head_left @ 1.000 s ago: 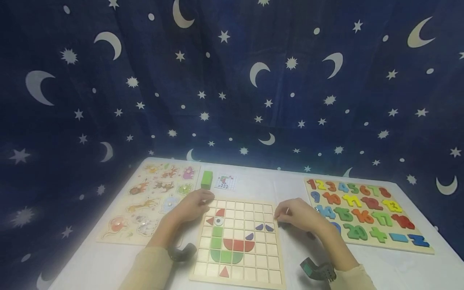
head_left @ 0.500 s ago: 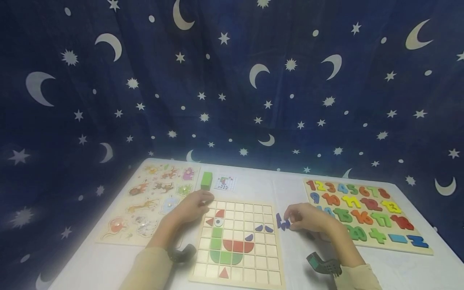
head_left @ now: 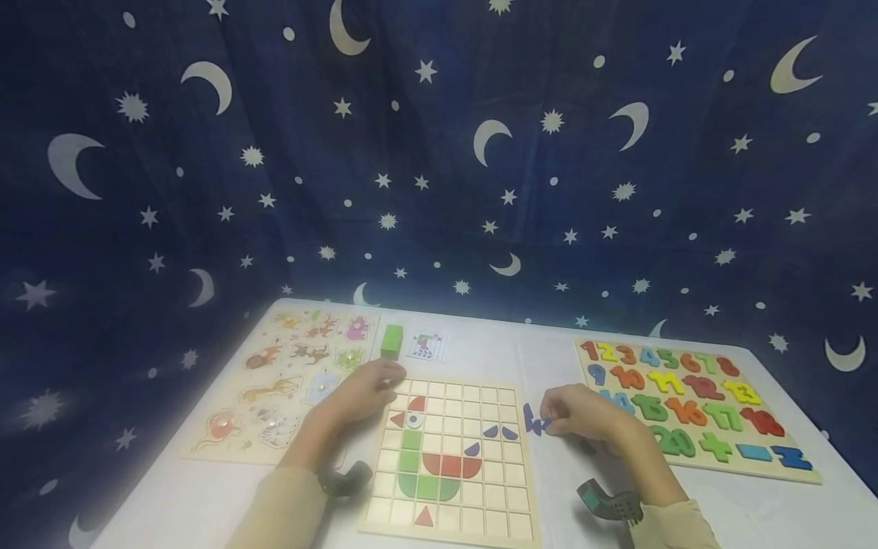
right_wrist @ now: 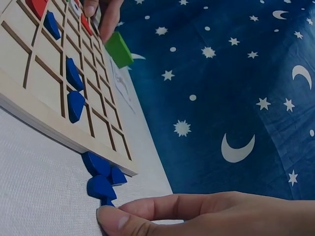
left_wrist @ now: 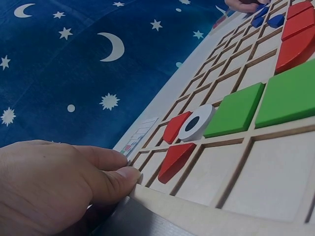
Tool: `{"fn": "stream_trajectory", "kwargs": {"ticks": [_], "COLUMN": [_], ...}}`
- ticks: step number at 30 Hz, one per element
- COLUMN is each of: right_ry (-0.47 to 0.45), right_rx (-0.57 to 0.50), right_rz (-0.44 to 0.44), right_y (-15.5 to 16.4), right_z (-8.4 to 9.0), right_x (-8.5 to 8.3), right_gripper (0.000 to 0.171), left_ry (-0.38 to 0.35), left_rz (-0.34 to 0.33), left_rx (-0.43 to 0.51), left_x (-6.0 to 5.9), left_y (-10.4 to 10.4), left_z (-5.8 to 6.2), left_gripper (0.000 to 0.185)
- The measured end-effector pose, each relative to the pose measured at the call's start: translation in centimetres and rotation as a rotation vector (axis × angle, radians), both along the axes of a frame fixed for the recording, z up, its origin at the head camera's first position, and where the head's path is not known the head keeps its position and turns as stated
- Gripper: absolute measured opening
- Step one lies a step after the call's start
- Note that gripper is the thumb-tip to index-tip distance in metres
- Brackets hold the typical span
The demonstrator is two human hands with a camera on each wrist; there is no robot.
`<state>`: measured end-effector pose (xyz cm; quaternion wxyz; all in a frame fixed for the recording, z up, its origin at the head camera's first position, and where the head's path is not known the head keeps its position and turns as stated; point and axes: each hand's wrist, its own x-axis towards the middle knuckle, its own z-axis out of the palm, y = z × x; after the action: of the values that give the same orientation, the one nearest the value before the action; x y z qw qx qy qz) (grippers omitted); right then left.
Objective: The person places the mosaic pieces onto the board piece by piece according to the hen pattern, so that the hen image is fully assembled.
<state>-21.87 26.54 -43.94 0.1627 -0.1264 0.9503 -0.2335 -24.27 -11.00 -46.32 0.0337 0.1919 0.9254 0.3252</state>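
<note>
A wooden grid board (head_left: 473,494) lies in the middle of the table, holding red, green and blue pieces and a white eye tile (left_wrist: 196,123). My left hand (head_left: 366,387) pinches the board's far left corner between thumb and forefinger. Beyond the board's right edge, my right hand (head_left: 583,412) pinches a blue wooden piece (right_wrist: 107,202) that is mostly hidden behind the thumb. Several loose blue pieces (right_wrist: 100,187) lie bunched between those fingertips and the board's edge. On the board, 3 blue half-round pieces (right_wrist: 75,105) sit in cells on the right side.
An animal puzzle board (head_left: 267,358) lies on the left, partly under my left forearm. On the right is a number puzzle board (head_left: 686,404), close to my right wrist. Behind the grid board are a green block (head_left: 391,341) and a small pattern card (head_left: 427,345).
My right hand has moved right, away from the board's edge, uncovering the loose blue pieces; over the last half second it has barely moved. My left hand stays at the corner.
</note>
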Motion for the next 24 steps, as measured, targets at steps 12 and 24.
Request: {"fn": "stream_trajectory", "kwargs": {"ticks": [12, 24], "right_ry": [-0.018, 0.147], "right_rx": [-0.013, -0.053], "right_rz": [-0.048, 0.128], "right_y": [0.1, -0.8], "right_z": [0.1, 1.8], "right_x": [-0.1, 0.3], "right_gripper": [0.013, 0.011], "left_ry": [0.003, 0.004], "left_rz": [-0.004, -0.018], "left_rx": [-0.005, 0.009], "left_x": [0.0, 0.1], "left_y": [0.0, -0.1], "left_z": [0.1, 0.3], "left_gripper": [0.040, 0.040]}}
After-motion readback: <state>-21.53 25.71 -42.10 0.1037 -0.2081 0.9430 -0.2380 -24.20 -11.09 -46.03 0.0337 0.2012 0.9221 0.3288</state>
